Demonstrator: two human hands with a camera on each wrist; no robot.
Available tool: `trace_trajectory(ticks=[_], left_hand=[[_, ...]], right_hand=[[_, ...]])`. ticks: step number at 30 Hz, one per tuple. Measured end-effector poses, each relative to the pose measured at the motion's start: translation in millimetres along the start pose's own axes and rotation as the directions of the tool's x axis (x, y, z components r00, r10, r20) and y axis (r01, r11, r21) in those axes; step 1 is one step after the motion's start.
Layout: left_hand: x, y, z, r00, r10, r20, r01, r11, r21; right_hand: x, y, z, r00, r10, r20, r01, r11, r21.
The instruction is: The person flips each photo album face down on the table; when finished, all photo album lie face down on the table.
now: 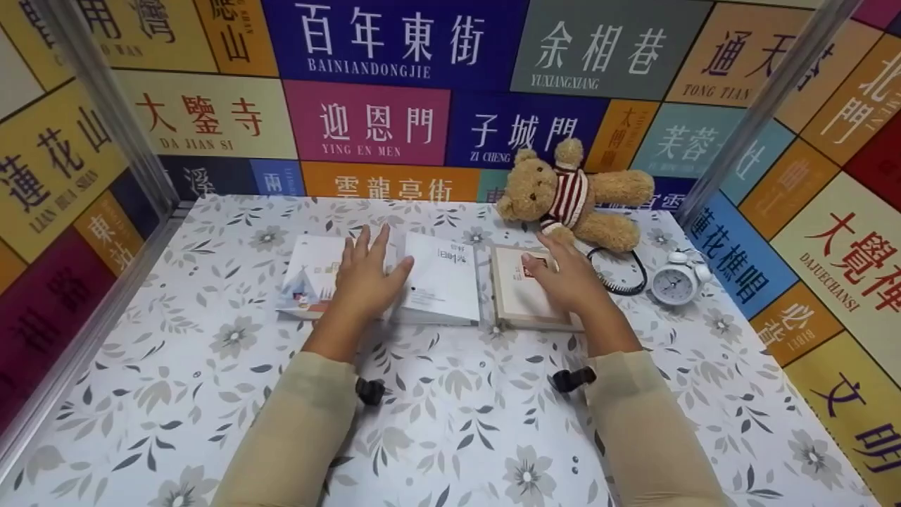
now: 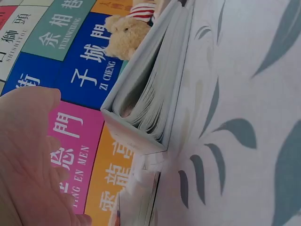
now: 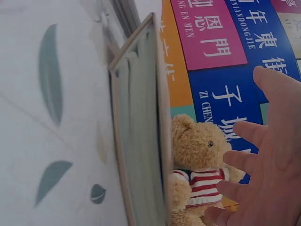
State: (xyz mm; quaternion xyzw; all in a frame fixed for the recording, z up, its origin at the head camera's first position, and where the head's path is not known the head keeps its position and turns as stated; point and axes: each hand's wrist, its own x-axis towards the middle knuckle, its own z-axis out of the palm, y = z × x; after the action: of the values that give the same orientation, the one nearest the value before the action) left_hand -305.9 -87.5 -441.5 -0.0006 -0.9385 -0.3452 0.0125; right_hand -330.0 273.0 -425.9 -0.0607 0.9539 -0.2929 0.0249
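Observation:
Three books lie in a row: a white one with a colourful tent picture [image 1: 299, 285], a plain white book [image 1: 443, 282] in the middle, and a beige book [image 1: 514, 292] on the right. My left hand [image 1: 369, 278], fingers spread, is over the illustrated book beside the middle one. Over the beige book is my right hand [image 1: 566, 278], partly covering its red label. In the left wrist view the hand [image 2: 33, 160] appears apart from the white book [image 2: 155, 89]. The right wrist view has the hand [image 3: 273, 155] apart from the beige book [image 3: 141, 117], holding nothing.
A teddy bear [image 1: 563, 201] in a striped sweater lies behind the beige book. To its front right are a black hairband [image 1: 637, 285] and a white alarm clock [image 1: 674, 282]. Clear posts [image 1: 774, 91] and sign-covered walls [image 1: 373, 123] bound the floral-covered table [image 1: 450, 436].

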Motion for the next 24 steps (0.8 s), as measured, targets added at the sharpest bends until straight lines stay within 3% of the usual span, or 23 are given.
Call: trace_trajectory(ticks=[5,9,12,18,24], left_hand=[[-2.0,12.5,8.0,0.998,0.051,0.023,-0.049,0.996,-0.078],[-3.6,32.2,18.1,0.997,0.071,0.043,-0.062,0.982,-0.180],[-5.1,50.0,30.1,0.995,0.078,0.055,-0.062,0.966,-0.252],[-8.0,80.7,61.5,0.990,0.116,0.085,-0.085,0.948,-0.308],[-6.3,101.1,90.9,0.978,0.095,0.184,-0.015,0.919,-0.394]], right_hand=[[-2,11,3,1.000,0.003,0.020,-0.004,0.999,0.046],[-1,20,3,0.997,0.055,0.053,-0.062,0.988,0.145],[-1,28,1,0.994,0.089,0.066,-0.101,0.969,0.225],[-3,44,-2,0.989,0.123,0.081,-0.140,0.955,0.260],[-6,59,-7,0.983,0.153,0.103,-0.179,0.922,0.343]])
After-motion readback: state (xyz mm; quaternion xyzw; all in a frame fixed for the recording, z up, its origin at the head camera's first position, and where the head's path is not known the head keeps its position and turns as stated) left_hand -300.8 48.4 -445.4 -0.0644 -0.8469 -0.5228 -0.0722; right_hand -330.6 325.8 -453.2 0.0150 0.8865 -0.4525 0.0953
